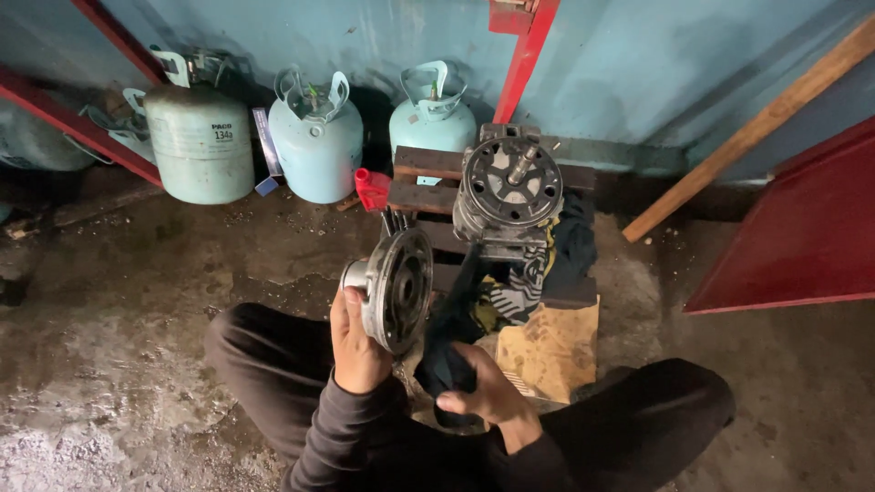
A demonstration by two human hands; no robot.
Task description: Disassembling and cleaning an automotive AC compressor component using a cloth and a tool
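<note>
2 hands busy | L hand (357, 339) fingers clamped on round metal plate (399, 288), held upright over lap | R hand (488, 394) fingers shut on dark rag (448, 351) | step: wiping plate, prob. | compressor (507, 193) on pallet (428, 180) ahead | next: steady grip needed

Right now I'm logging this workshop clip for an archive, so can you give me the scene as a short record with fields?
setting: concrete floor by a blue wall, person seated cross-legged
left hand: holds up a round metal housing plate, tilted on edge
right hand: grips a dark rag
in front: metal compressor body upright, shaft up, on a low wooden stand with cloth
behind: three pale gas cylinders along the wall
other: cardboard piece beneath the stand's front
</note>
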